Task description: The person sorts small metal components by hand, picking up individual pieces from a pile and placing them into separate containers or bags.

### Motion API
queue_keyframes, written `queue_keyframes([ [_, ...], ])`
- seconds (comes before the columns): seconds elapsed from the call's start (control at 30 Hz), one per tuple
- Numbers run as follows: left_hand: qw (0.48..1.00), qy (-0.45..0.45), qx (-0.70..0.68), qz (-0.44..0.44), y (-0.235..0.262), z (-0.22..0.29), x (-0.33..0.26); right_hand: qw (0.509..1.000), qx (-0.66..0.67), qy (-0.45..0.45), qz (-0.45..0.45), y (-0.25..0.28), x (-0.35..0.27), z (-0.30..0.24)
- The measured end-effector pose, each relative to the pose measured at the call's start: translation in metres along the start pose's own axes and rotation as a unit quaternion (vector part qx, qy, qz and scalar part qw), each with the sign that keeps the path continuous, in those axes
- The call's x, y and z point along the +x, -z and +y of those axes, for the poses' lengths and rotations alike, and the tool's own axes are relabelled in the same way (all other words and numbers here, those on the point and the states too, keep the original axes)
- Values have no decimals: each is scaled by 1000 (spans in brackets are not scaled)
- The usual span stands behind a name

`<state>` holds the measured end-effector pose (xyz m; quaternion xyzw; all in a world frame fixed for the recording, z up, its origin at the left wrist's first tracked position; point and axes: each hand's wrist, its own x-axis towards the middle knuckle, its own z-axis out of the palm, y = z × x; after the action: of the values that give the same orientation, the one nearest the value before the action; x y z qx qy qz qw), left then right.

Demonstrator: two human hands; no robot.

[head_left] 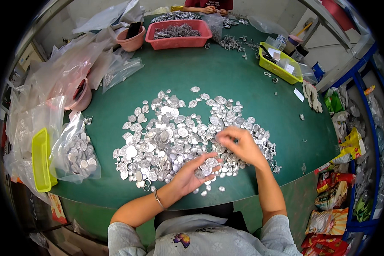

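A broad heap of silvery oval medals and small metal pieces covers the near middle of the green table. My left hand lies palm up at the heap's near edge, with a few oval medals resting on its fingers and palm. Just above the heap to the right, my right hand is closed, thumb and fingertips drawn together. Motion blurs those fingertips, and what they hold cannot be made out.
A clear bag of medals and a yellow-green basket sit at left. Farther back stand a red tub of metal parts, a pink bowl and a yellow-green tray. Another person's hands show at the far edge.
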<state>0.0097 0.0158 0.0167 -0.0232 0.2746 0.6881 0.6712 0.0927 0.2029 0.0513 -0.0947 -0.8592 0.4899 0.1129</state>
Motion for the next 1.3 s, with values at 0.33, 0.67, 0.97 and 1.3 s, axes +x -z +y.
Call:
queue_keyframes([
  [0.33, 994, -24, 108, -16, 11, 0, -1, 931, -350, 53, 88, -23, 9, 23],
  [0.67, 994, -36, -66, -73, 9, 0, 5, 990, -130, 50, 26, -9, 24, 18],
  [0.97, 997, -28, -49, -60, 24, 2, 4, 919, -355, 124, 122, -23, 49, 51],
  [1.3, 987, -48, -151, -32, 13, 2, 5, 998, 61, 16, -20, -7, 27, 19],
])
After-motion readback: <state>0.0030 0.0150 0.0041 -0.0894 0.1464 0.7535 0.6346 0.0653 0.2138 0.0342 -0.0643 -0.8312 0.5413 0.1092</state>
